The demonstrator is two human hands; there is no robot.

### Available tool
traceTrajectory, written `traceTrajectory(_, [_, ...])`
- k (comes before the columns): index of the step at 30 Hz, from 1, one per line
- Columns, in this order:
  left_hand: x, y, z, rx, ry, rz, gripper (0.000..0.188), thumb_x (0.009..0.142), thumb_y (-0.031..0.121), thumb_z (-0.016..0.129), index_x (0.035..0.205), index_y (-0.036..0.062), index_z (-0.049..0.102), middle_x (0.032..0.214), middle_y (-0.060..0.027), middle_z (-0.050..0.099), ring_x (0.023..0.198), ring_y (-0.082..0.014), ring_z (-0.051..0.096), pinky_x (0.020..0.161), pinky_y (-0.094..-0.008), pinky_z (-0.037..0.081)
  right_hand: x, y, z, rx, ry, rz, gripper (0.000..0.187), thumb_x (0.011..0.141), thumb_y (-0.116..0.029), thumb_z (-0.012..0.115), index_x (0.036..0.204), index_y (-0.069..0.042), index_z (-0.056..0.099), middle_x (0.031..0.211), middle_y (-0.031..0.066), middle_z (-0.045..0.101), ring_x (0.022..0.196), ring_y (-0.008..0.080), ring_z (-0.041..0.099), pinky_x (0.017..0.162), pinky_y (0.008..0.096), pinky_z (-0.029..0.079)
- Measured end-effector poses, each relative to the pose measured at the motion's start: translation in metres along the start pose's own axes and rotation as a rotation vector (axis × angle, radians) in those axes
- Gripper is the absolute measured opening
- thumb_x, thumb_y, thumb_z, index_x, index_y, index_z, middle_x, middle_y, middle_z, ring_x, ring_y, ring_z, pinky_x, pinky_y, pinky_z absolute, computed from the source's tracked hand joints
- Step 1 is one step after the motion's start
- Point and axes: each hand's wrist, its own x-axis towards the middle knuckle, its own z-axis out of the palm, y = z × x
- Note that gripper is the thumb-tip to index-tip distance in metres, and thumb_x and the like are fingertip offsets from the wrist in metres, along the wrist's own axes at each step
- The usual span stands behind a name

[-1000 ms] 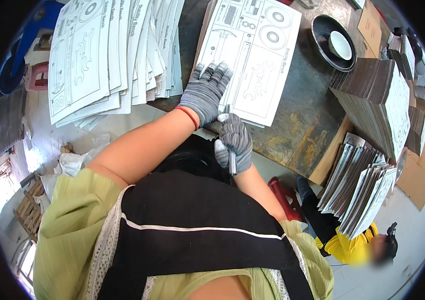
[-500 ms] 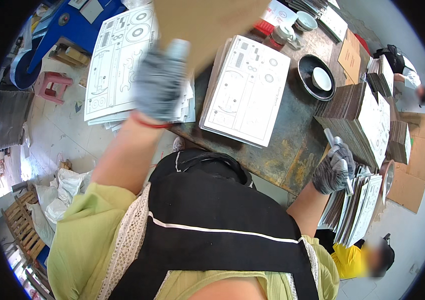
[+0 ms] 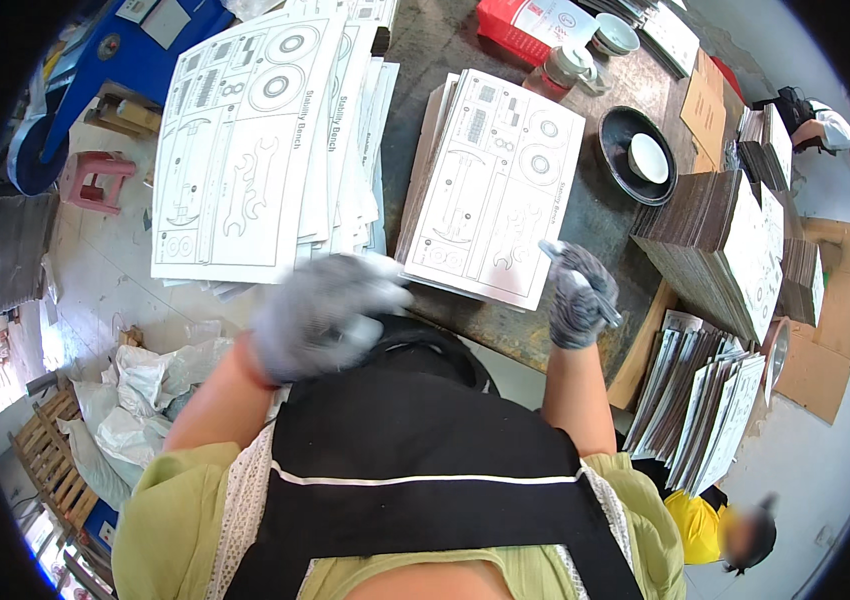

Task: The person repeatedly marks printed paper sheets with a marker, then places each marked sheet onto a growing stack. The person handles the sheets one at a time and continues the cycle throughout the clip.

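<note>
My left hand [image 3: 330, 312], in a grey striped glove and blurred by motion, is near the table's front edge. Its fingers look apart, with nothing visible in them. Beyond it lies an uneven pile of printed white boards [image 3: 215, 160] with line drawings of wrenches and rings. My right hand [image 3: 582, 300], gloved too, is closed around a slim silver-grey rod [image 3: 607, 308], whose ends stick out on both sides of the fist. This hand is at the near right corner of a neater stack of printed boards [image 3: 495, 185], white on top with brown edges.
Right of the middle stack sits a black bowl [image 3: 610, 150] holding a small white bowl [image 3: 647, 158]. Behind are a glass jar [image 3: 552, 78] and a red-white packet [image 3: 535, 25]. Tall board stacks [image 3: 710, 245] stand at right, more boards [image 3: 695, 400] below. Two other people are at the right.
The large brown board in my left hand has left its grasp, and that hand has come back toward my body. My right hand has moved left with the rod, to the middle stack's corner.
</note>
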Motion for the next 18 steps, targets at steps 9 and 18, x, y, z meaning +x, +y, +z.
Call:
traceTrajectory(9, [0.103,-0.086,0.159,0.482,-0.400,-0.280,0.106,0.065,0.068,0.065,0.147,0.0160,0.025,0.153,-0.0160,0.018,0.141,-0.0335,0.016,0.114,-0.0514,0.005,0.060,0.089,0.061,0.466,0.044,0.145,0.024,0.077,-0.018,0.066,0.082,0.005,0.063,0.074,0.0115,0.058,0.070,0.0198,0.055,0.088,0.0458,0.048])
traceTrajectory(18, [0.104,-0.094,0.169,0.546,-0.393,-0.308,0.104,0.067,0.068,0.063,0.144,0.0076,0.029,0.152,-0.0163,0.020,0.141,-0.0315,0.017,0.114,-0.0505,0.006,0.034,0.097,0.079,-0.273,-0.128,-0.156,0.028,0.067,-0.011,0.060,0.093,-0.003,0.065,0.103,0.0145,0.064,0.099,0.0318,0.060,0.089,0.0378,0.047])
